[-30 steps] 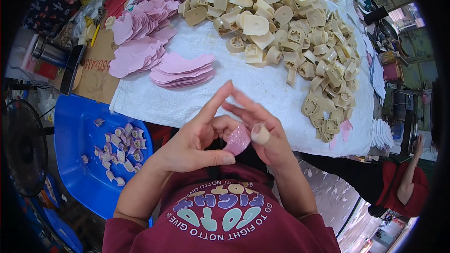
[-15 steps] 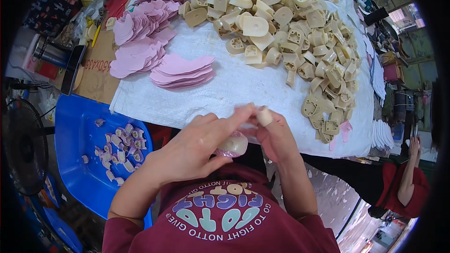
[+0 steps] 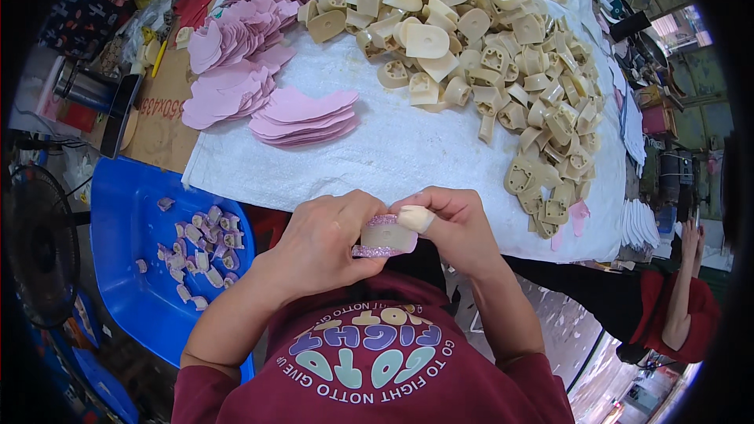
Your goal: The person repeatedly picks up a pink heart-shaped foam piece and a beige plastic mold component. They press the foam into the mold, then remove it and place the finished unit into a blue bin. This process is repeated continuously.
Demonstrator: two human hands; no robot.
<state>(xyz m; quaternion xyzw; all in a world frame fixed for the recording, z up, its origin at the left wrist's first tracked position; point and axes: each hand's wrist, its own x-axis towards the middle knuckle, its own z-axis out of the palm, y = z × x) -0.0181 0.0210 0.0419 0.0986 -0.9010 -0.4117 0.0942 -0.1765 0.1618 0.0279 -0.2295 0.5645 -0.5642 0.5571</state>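
A beige shoe heel with pink glittery covering along its edges is held between my hands, just off the table's near edge. My left hand grips it from the left, thumb below and fingers curled behind. From the right, my right hand pinches its upper right edge; the thumb wears a pale wrap. My right fingertips behind the heel are partly hidden. Beyond my hands, thin pink cut pieces lie in stacks on a white woven sheet. A large heap of bare beige heels covers its far right.
Left of me, a blue plastic tub holds several covered heels. A fan stands at the far left, near a phone propped on cardboard. At the right, another person in a red sleeve has raised hands.
The heel has turned in my left hand, so its curved side now shows. My right hand has moved left, its wrapped thumb now against the heel.
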